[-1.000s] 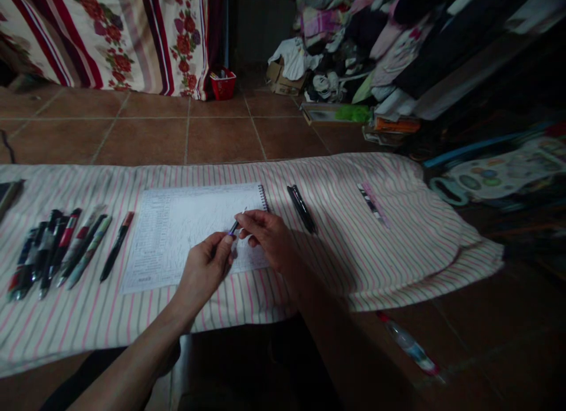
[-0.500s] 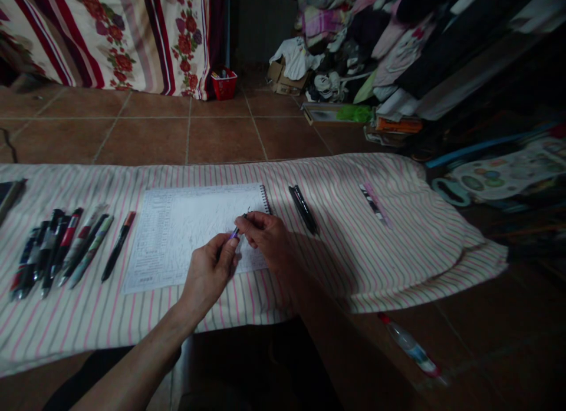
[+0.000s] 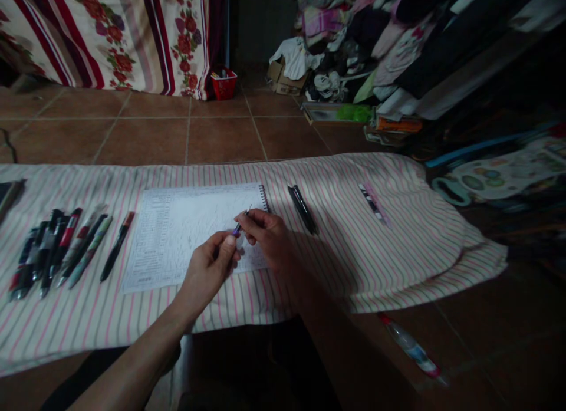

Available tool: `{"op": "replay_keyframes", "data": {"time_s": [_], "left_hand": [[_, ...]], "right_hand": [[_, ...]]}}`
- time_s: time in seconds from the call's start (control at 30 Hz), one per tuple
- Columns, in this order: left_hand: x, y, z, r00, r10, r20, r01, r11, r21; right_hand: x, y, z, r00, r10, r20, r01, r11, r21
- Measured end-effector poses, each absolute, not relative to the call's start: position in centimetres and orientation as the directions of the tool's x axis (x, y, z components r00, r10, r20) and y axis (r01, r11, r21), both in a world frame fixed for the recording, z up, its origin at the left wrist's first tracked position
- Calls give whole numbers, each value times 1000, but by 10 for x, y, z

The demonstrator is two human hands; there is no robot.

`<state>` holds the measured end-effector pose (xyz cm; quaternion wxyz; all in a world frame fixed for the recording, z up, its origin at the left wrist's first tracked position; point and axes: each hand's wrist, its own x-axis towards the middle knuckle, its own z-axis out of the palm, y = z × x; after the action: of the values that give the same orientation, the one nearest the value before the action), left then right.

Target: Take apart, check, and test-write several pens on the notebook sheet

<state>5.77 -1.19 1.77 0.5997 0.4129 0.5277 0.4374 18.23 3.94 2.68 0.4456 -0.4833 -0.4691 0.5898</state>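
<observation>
Since so slim a pen [image 3: 237, 229] probably calls for fingertips rather than a fist, the left hand [image 3: 212, 260] pinches it near a purple part and the right hand [image 3: 268, 235] pinches it farther up, the two close together over the near right part of a spiral notepad [image 3: 194, 213]. Left of the hands, a dark pen with a reddish end [image 3: 117, 249] lies apart from a bunch of pens [image 3: 62, 243], set side by side, perhaps to stay easy to pick out. Just right of the hands rest black pens [image 3: 302, 209], with a pink-edged strip [image 3: 375, 204] farther off. All lie on a counter [image 3: 398, 252] covered in striped cloth. Beyond the hands come floor tiles [image 3: 221, 140], a red basket [image 3: 224, 85], a flowered curtain [image 3: 148, 39] and, to the right, heaped clothes [image 3: 322, 22].
</observation>
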Motion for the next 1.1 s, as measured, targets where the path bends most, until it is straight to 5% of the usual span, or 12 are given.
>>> {"op": "replay_keyframes", "data": {"time_s": [0.5, 1.1], "left_hand": [[48, -10, 17, -24, 952, -305, -109, 301, 947], [35, -10, 14, -48, 937, -347, -155, 336, 929]], "right_hand": [[187, 41, 26, -138, 982, -131, -175, -155, -972], [188, 42, 25, -14, 963, -270, -266, -263, -927]]}}
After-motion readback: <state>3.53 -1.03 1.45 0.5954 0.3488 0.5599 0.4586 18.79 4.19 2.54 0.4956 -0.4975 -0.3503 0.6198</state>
